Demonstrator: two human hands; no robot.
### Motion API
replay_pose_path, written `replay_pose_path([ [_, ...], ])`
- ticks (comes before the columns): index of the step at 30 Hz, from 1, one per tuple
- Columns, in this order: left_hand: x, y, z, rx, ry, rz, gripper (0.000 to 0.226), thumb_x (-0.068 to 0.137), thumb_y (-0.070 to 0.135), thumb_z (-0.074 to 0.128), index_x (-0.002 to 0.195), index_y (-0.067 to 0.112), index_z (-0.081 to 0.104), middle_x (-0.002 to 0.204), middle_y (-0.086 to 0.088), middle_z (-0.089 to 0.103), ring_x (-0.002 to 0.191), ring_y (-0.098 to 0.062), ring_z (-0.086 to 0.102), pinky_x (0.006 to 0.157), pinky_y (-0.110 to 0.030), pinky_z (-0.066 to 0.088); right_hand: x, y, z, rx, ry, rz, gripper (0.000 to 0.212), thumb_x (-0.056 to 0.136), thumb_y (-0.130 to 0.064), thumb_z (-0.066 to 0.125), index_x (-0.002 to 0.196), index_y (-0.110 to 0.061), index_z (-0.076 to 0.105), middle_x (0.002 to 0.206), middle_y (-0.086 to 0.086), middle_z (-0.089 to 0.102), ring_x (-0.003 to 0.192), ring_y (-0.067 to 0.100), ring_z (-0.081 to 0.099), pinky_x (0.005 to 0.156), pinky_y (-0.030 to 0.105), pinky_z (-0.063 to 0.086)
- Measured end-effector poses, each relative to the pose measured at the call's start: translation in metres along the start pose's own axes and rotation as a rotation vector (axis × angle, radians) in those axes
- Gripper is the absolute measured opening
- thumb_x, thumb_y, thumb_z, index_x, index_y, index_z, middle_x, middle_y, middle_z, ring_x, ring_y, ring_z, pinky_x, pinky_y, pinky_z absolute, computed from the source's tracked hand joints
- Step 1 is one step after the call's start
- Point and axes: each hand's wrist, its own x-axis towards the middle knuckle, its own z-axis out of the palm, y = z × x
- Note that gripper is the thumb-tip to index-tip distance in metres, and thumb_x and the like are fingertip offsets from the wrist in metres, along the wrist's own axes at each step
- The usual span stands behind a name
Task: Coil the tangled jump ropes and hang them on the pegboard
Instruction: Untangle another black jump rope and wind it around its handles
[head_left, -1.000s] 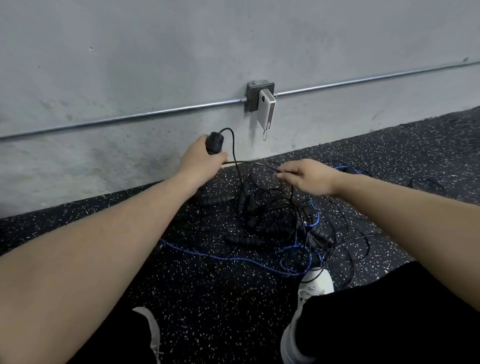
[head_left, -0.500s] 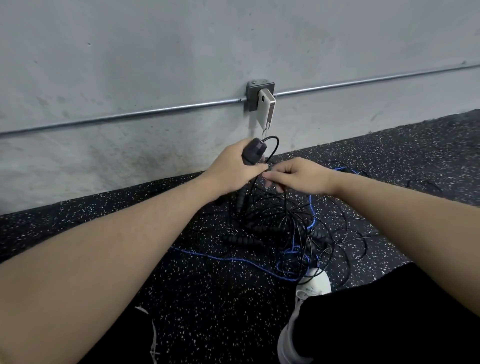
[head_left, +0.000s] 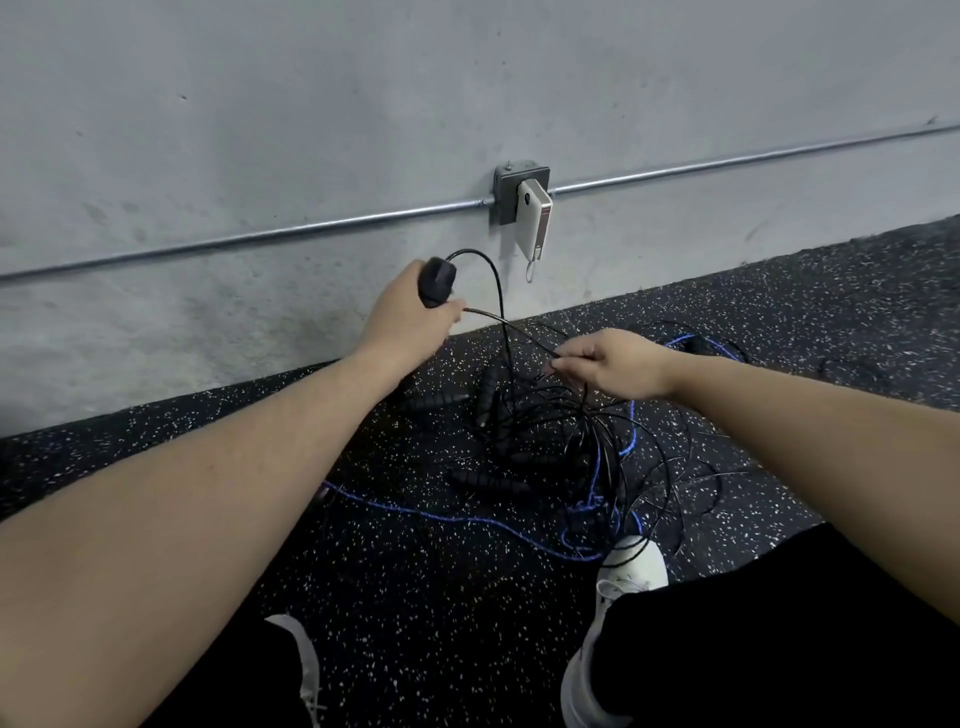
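Head camera, looking down at two bare arms reaching over a speckled black floor (head_left: 405, 597) toward a grey wall (head_left: 311, 104). On the left, the left hand (head_left: 410, 322) is raised, its fingers curled tightly around a black handle (head_left: 437, 282). A black cord (head_left: 493, 283) loops up out of the handle's top, arcs to the right of those fingers and drops to the floor. A second stretch of cord runs from just under the left fingers across to the right hand (head_left: 618, 364), whose thumb and fingertips pinch it. Below and between both sets of fingers lies the tangled pile of ropes (head_left: 545, 447), black cords and handles mixed with a blue rope (head_left: 447, 514). Beyond the fingers, a pipe (head_left: 260, 239) runs along the wall to an outlet box (head_left: 506, 182) with a white charger (head_left: 535, 218). A white shoe (head_left: 631, 566) sits below the right fingers, at the pile's near edge.
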Motion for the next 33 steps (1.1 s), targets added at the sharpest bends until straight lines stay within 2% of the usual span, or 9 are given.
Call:
replay_pose_path([
  [4,-0.003,0.004,0.007,0.091,-0.159,0.093,0.03,0.093,0.031,0.072,0.119,0.026,0.057,0.107,0.003,0.066,0.093,-0.019,0.068,0.083,-0.032,0.053,0.005,-0.014,0.002,-0.062,-0.043,-0.064,0.027,0.106,-0.025,0.048,0.119,-0.02,0.07,0.092,-0.024,0.065,0.086,-0.001,0.059,0.08,0.009,0.042],
  [7,-0.012,0.012,0.024,0.241,-0.317,0.229,0.019,0.093,0.03,0.072,0.102,0.03,0.055,0.091,0.01,0.064,0.084,-0.013,0.063,0.074,-0.027,0.044,0.009,-0.019,0.0,-0.042,-0.002,-0.114,0.023,0.106,-0.019,0.05,0.114,-0.014,0.071,0.065,-0.032,0.06,0.066,-0.017,0.054,0.065,0.002,0.036],
  [13,-0.008,0.014,0.025,0.117,-0.396,0.137,0.023,0.092,0.022,0.074,0.103,0.029,0.055,0.078,0.01,0.067,0.056,-0.005,0.061,0.063,-0.023,0.047,0.011,-0.027,-0.002,0.093,0.144,-0.104,0.017,0.104,-0.025,0.053,0.1,-0.026,0.07,0.066,-0.011,0.056,0.054,-0.001,0.046,0.058,0.019,0.038],
  [17,-0.005,0.018,0.023,-0.051,-0.221,0.127,0.022,0.087,0.018,0.078,0.098,0.03,0.063,0.075,0.018,0.06,0.059,0.006,0.053,0.065,-0.019,0.041,0.01,-0.029,-0.004,0.284,0.175,-0.038,0.022,0.102,-0.038,0.055,0.093,-0.027,0.073,0.067,0.001,0.061,0.057,0.008,0.052,0.058,0.022,0.041],
  [21,-0.006,0.021,0.012,-0.151,-0.169,0.093,0.024,0.089,0.014,0.076,0.092,0.03,0.06,0.067,0.01,0.057,0.048,0.002,0.051,0.056,-0.011,0.044,0.009,-0.017,0.003,0.282,-0.071,0.065,0.033,0.102,-0.035,0.055,0.096,-0.005,0.069,0.081,0.0,0.074,0.07,0.005,0.064,0.072,0.026,0.053],
  [24,-0.003,0.018,0.0,-0.214,-0.117,0.084,0.022,0.09,0.014,0.075,0.094,0.029,0.06,0.071,0.003,0.057,0.056,-0.008,0.052,0.06,-0.018,0.047,0.006,-0.002,0.006,0.192,-0.196,0.173,0.034,0.104,-0.029,0.052,0.105,0.003,0.064,0.078,-0.015,0.07,0.066,-0.004,0.061,0.06,0.018,0.045],
  [27,0.001,0.012,-0.005,-0.156,-0.103,0.081,0.019,0.09,0.018,0.075,0.094,0.029,0.06,0.069,0.004,0.059,0.056,-0.009,0.055,0.063,-0.025,0.048,0.005,-0.001,0.004,0.191,-0.167,0.177,0.03,0.106,-0.024,0.049,0.108,0.001,0.065,0.09,0.002,0.071,0.063,-0.005,0.06,0.058,0.009,0.043],
  [31,0.004,0.001,-0.003,-0.021,-0.085,0.011,0.025,0.093,0.03,0.071,0.114,0.03,0.057,0.098,0.004,0.068,0.08,-0.009,0.067,0.082,-0.037,0.058,0.008,-0.012,0.002,0.428,-0.001,0.146,0.021,0.108,-0.019,0.044,0.1,-0.01,0.062,0.086,0.008,0.072,0.075,0.017,0.068,0.06,0.014,0.051],
  [33,0.005,0.0,-0.001,0.02,-0.024,-0.008,0.039,0.095,0.033,0.07,0.129,0.026,0.054,0.128,0.003,0.057,0.101,-0.014,0.06,0.095,-0.028,0.051,0.009,-0.016,-0.001,0.512,0.076,0.133,0.023,0.108,-0.02,0.043,0.103,-0.008,0.062,0.079,0.005,0.071,0.074,0.024,0.069,0.067,0.025,0.057],
])
